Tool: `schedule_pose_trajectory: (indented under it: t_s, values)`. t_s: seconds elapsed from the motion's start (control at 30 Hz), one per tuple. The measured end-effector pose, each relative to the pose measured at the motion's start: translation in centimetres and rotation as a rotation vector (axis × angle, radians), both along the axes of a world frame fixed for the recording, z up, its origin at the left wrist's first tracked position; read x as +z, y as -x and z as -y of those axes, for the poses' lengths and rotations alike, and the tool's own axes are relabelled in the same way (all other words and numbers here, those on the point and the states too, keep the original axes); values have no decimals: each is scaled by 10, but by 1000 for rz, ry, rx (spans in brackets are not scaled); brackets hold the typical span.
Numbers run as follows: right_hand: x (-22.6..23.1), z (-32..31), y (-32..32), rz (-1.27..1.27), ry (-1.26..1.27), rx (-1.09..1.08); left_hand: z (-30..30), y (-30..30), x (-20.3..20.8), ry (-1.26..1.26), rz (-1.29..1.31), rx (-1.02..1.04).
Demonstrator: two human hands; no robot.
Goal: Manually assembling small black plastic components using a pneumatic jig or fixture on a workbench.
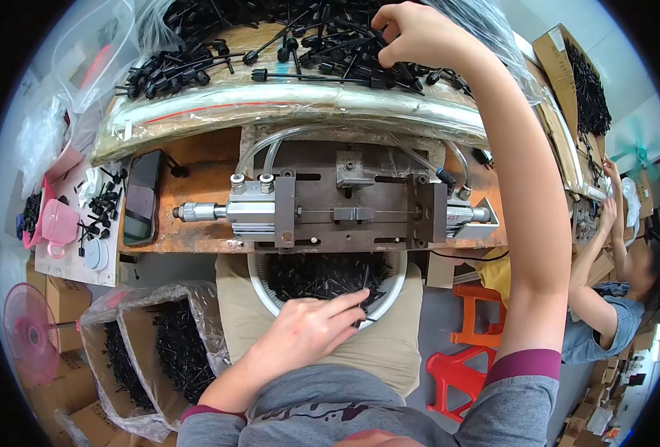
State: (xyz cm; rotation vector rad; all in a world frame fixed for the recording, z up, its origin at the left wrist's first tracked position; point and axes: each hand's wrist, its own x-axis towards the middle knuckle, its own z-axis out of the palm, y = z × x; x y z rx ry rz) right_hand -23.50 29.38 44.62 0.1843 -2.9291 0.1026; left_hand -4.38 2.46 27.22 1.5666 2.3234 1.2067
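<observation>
My left hand (311, 328) is over the near rim of a white basin (258, 287) between my legs. Its fingers are closed on a thin black rod-shaped part (365, 281). Many similar black parts (307, 274) fill the basin. At the far side of the bench, my right hand (423, 37) hovers at a heap of black stemmed parts with knob ends (330, 52). Thumb and fingers curve with a gap between them, and no part shows in that gap. Between the hands stands a metal fixture (352, 205) with a cylinder at either end and a small central block.
A phone (142, 197) lies left of the fixture. Clear air hoses (300, 130) arch behind it. Plastic-lined boxes of black parts (177, 350) stand at lower left, near a pink fan (32, 331). Red stools (460, 376) and another person (613, 298) are at right.
</observation>
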Motion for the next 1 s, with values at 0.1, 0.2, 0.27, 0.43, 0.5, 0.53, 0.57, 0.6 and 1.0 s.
schedule_pose_trajectory:
  t_s: [0.1, 0.2, 0.27, 0.43, 0.5, 0.53, 0.57, 0.6, 1.0]
  values:
    - [-13, -6, 23, 61, -138, -35, 6, -15, -31, 80, 68, -23]
    - [-19, -14, 30, 37, -152, -3, 9, -24, -57, 152, 92, -41]
    - [-10, -7, 25, 107, -79, -13, 12, -29, -76, 168, 97, -30]
    - [-2, -22, 21, 79, 26, 30, 11, -29, -101, 174, 90, -18]
    - [2, -24, 19, 118, 51, 49, 10, -30, -108, 177, 92, -6]
    - [5, -26, 16, 137, 62, 56, 9, -30, -110, 177, 93, -2]
    - [2, -31, 17, 103, 46, 113, 8, -30, -110, 160, 82, 12]
    - [-1, -30, 15, 59, 18, 123, 7, -31, -111, 148, 74, 30]
    - [-4, -29, -3, 29, -19, 27, 9, -29, -119, 105, 1, 117]
